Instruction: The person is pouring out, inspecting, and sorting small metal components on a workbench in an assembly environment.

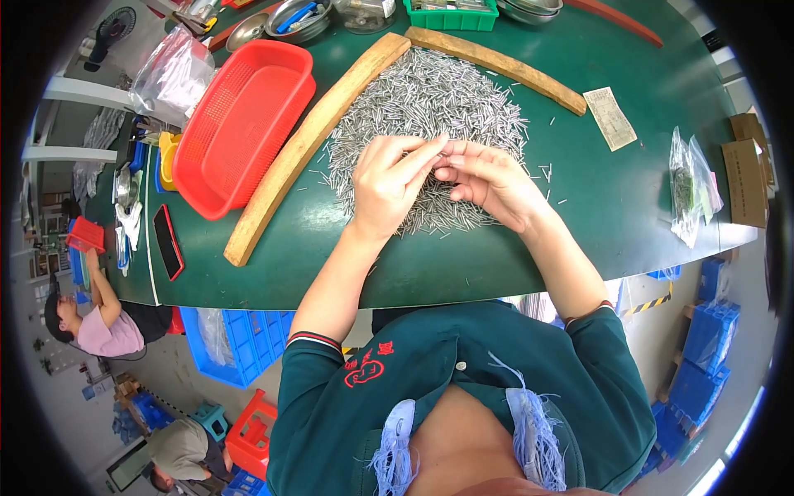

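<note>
A wide heap of small silvery metal pins (438, 95) lies on the green tabletop (463, 269). Above its near part, my left hand (385, 180) and my right hand (496, 183) meet at the fingertips. Thumb and forefinger are pinched together on each. Whatever sits between them is too small and too covered by the fingers to name. Two wooden bars border the heap: a long one (314, 149) slants along its left side, and another (500, 68) runs along the far right. A few stray pins lie beside my right wrist.
Left of the long bar stands a red plastic basket (248, 124), with a red-edged phone (168, 242) nearer me. A paper slip (609, 118) and a clear plastic bag (691, 188) lie to the right. At the back are a green bin (451, 18) and metal bowls (302, 16).
</note>
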Available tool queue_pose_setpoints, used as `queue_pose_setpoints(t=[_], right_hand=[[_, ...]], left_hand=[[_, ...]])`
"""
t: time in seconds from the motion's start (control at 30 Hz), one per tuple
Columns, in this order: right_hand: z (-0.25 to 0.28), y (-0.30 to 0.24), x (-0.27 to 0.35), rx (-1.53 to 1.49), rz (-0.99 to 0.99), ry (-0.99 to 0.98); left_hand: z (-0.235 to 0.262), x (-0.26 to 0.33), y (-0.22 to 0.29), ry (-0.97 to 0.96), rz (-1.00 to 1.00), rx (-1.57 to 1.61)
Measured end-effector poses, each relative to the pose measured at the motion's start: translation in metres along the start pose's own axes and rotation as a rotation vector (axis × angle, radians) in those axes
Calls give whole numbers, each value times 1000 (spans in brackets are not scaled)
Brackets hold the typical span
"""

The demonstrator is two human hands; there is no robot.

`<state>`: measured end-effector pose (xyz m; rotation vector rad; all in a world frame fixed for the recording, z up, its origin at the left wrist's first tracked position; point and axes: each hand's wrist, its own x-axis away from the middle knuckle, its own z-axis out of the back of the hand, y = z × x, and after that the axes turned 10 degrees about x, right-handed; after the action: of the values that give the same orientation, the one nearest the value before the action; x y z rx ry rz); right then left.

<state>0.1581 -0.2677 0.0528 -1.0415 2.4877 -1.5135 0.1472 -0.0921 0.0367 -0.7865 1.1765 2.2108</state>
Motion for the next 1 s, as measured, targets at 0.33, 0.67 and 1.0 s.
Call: queue_pose_setpoints(t=[0.33,0.67,1.0], right_hand=[[1,6,0,-13,-30,-13],[-2,8,0,-65,-22,-1],[2,8,-3,-67,7,5]], left_hand=[[0,-1,4,-48,1,-30],[-3,1,6,-44,133,145],[5,-5,7,-17,88,113]])
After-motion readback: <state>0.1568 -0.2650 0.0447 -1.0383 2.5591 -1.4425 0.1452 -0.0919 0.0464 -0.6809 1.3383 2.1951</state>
